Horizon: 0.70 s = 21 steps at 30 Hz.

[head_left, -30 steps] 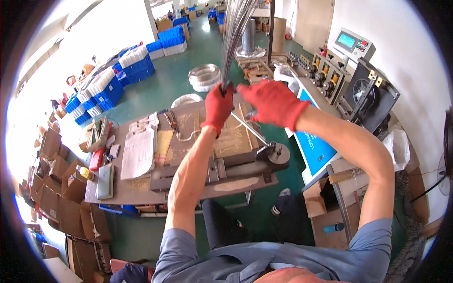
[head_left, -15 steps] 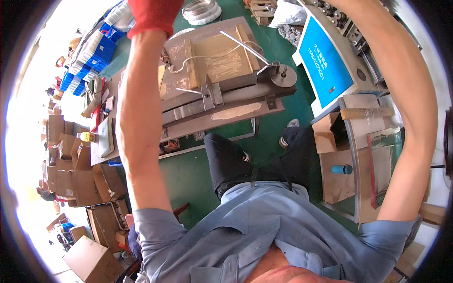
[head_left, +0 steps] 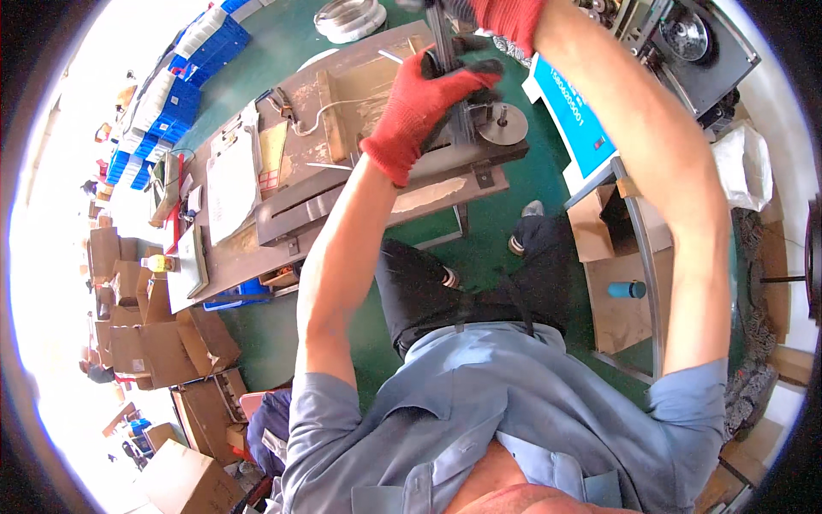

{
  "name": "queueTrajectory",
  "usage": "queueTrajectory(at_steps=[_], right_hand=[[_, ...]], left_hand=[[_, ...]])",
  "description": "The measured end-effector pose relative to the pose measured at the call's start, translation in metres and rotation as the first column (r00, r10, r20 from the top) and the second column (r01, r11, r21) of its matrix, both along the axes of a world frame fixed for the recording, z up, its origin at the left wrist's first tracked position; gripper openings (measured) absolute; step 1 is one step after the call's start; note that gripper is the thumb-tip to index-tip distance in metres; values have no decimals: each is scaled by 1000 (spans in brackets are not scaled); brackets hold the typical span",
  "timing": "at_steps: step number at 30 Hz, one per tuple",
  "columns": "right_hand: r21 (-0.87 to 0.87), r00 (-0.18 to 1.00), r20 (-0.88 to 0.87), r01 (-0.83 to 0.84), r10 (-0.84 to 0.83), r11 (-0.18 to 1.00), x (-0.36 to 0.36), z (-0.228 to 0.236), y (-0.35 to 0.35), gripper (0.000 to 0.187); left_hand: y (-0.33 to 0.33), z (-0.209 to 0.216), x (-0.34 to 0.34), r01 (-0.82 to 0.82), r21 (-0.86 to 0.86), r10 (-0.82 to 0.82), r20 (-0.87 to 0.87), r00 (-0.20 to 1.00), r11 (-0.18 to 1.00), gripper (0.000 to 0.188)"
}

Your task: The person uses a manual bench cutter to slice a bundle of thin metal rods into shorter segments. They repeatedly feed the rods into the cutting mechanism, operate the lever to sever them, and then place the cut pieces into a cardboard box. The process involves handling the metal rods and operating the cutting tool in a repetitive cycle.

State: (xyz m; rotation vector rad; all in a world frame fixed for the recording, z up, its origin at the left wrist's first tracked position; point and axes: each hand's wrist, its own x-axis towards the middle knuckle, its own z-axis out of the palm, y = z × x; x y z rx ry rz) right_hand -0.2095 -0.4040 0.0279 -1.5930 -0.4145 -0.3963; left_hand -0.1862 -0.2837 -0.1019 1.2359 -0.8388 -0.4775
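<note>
Both my hands wear red gloves with dark palms and fingers. A dark metal bar (head_left: pixel 440 38), blurred and roughly upright, stands between them over the right end of the workbench (head_left: pixel 248 201). My left hand (head_left: pixel 418 107) is around the bar's lower part, its thumb pointing right. At the top edge, my right hand (head_left: pixel 505 20) has its fingers at the bar's upper end, partly cut off by the picture. Just right of my left hand is a round metal disc (head_left: pixel 503 125), mounted at the end of a long steel rail (head_left: pixel 300 206) on the bench's near side.
Papers (head_left: pixel 233 176) and a wooden strip (head_left: pixel 330 116) lie on the bench. To the right stand a blue-fronted machine (head_left: pixel 565 116) and a metal-framed stand with a blue bottle (head_left: pixel 626 289). Cardboard boxes (head_left: pixel 163 347) and blue crates (head_left: pixel 175 103) fill the left side.
My left hand has come right and down from the top edge to the bar. My right hand, out of view before, now shows at the top. Papers on the bench have come into sight.
</note>
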Motion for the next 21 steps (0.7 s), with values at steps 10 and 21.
queueTrajectory(at_steps=[10, 21], right_hand=[[64, 974, -199, 120, -105, 991, 2, -75, 2, 27], [-141, 975, -57, 206, -215, 968, 24, -141, -10, 20]], left_hand=[[-32, -94, 38, -102, 93, 99, 35, 994, 990, 26], [-31, -141, 46, -93, 267, 99, -12, 995, 959, 26]])
